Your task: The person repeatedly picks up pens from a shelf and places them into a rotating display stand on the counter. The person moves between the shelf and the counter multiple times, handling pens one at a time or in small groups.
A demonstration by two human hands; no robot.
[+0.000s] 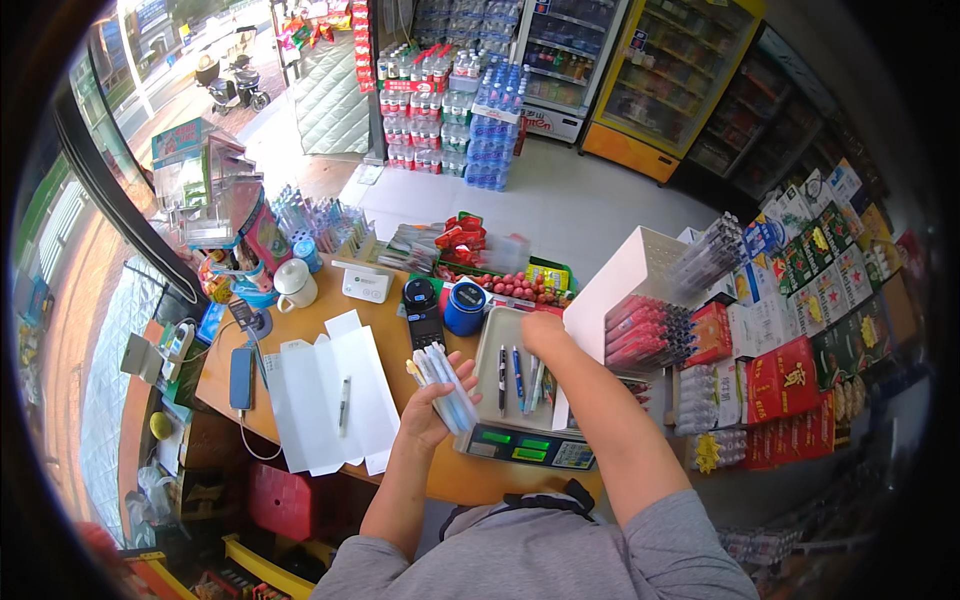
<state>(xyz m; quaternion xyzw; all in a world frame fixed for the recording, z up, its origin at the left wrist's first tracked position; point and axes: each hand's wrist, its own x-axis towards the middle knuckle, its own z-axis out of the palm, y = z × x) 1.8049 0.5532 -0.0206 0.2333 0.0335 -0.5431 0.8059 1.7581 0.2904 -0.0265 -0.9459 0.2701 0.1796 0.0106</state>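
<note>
My left hand [424,420] is closed around a bundle of several pale pens [442,382], tilted over the counter's front part. My right hand [543,334] reaches over the far right part of the tray [491,337] of a digital weighing scale [487,450]. Its fingers are mostly hidden, so what they hold cannot be told. On the tray lie a black pen [502,382], a blue pen [517,379] and several other pens [534,386]. Right of the tray stands a white display box [600,296], holding red-pink pens [637,330] and dark-tipped clear pens [709,247].
White paper sheets [300,405] with one pen [344,405] lie left on the wooden counter [420,480]. Nearby are a phone [241,379], a lidded white mug [295,283], a payment terminal [424,311] and a blue jar [465,307]. Stacked boxes [817,255] rise at right.
</note>
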